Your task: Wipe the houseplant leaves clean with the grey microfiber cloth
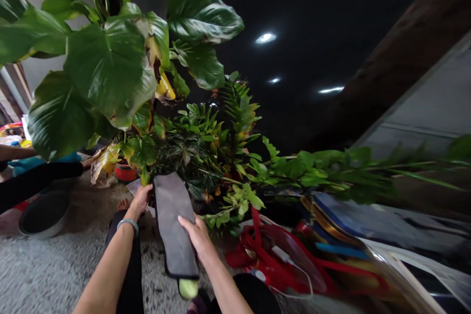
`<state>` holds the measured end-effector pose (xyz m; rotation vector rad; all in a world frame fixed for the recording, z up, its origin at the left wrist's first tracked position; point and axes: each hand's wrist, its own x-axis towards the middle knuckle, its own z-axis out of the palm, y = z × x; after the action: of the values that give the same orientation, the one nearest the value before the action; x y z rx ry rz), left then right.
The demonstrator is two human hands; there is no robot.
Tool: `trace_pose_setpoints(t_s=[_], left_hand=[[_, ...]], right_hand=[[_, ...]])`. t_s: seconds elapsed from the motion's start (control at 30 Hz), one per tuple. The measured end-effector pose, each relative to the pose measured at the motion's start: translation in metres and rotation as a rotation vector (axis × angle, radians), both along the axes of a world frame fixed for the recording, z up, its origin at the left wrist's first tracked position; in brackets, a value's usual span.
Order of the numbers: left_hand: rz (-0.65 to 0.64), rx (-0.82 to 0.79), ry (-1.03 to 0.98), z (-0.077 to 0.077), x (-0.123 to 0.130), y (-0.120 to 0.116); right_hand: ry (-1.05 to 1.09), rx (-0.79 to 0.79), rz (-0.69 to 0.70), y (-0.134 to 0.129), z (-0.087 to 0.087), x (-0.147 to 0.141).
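Observation:
A long, flat grey cloth point(175, 228) with dark edging is held out in front of me, looking folded into a strip. My right hand point(198, 235) grips its right edge, thumb on top and fingers out of sight beneath. At the upper left edge, my left hand point(141, 199) is closed against the cloth, its fingertips partly hidden; a pale bracelet point(128, 226) circles that wrist. A printed paper point(134, 186) shows just behind the left hand. Below the cloth's lower end a pale green thing point(188, 288) pokes out, its kind unclear.
Large-leaved potted plants point(110, 64) rise ahead and to the left, with more greenery point(221, 142) along a dark, glossy surface. Red bags point(265, 250) with a white cable and stacked flat items point(368, 225) lie at right. A dark basin point(44, 213) and another person's limb point(55, 174) are left.

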<state>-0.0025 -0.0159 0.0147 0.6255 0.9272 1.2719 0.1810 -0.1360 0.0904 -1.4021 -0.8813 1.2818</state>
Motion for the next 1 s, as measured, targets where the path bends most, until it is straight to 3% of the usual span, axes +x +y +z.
trace_pose_setpoints(t_s=[0.1,0.2,0.3,0.37,0.43,0.5,0.6,0.67,0.77,0.9,1.0], left_hand=[[-0.017,0.014,-0.014,0.000,-0.003,0.004],[-0.045,0.011,-0.015,-0.002,-0.006,0.004],[-0.064,0.009,-0.014,-0.003,-0.006,0.003],[-0.071,0.011,-0.013,-0.003,-0.003,0.003],[-0.077,0.011,-0.014,-0.003,-0.001,0.003],[-0.079,0.007,-0.012,-0.004,0.000,0.003],[-0.065,-0.017,0.003,-0.003,0.000,0.005],[-0.053,-0.034,0.015,-0.001,0.000,0.006],[-0.053,-0.033,0.063,0.001,0.001,0.006],[-0.042,-0.003,0.138,0.001,0.002,0.005],[-0.025,0.009,0.192,0.000,0.002,0.002]], right_hand=[[0.001,-0.070,0.101,-0.032,-0.018,0.006],[-0.003,-0.002,0.134,-0.043,0.006,0.016],[-0.001,0.129,-0.084,-0.020,0.042,0.033],[0.027,0.183,-0.257,0.004,0.052,0.045],[0.092,0.168,-0.353,0.020,0.045,0.051],[0.181,0.085,-0.335,0.020,0.025,0.047],[0.271,-0.112,-0.158,-0.006,-0.010,0.028],[0.268,-0.197,-0.025,-0.029,-0.020,0.012],[0.217,-0.134,0.087,-0.046,-0.001,-0.003],[0.217,0.049,0.033,-0.020,0.045,0.000],[0.209,0.059,-0.082,0.007,0.043,0.006]])
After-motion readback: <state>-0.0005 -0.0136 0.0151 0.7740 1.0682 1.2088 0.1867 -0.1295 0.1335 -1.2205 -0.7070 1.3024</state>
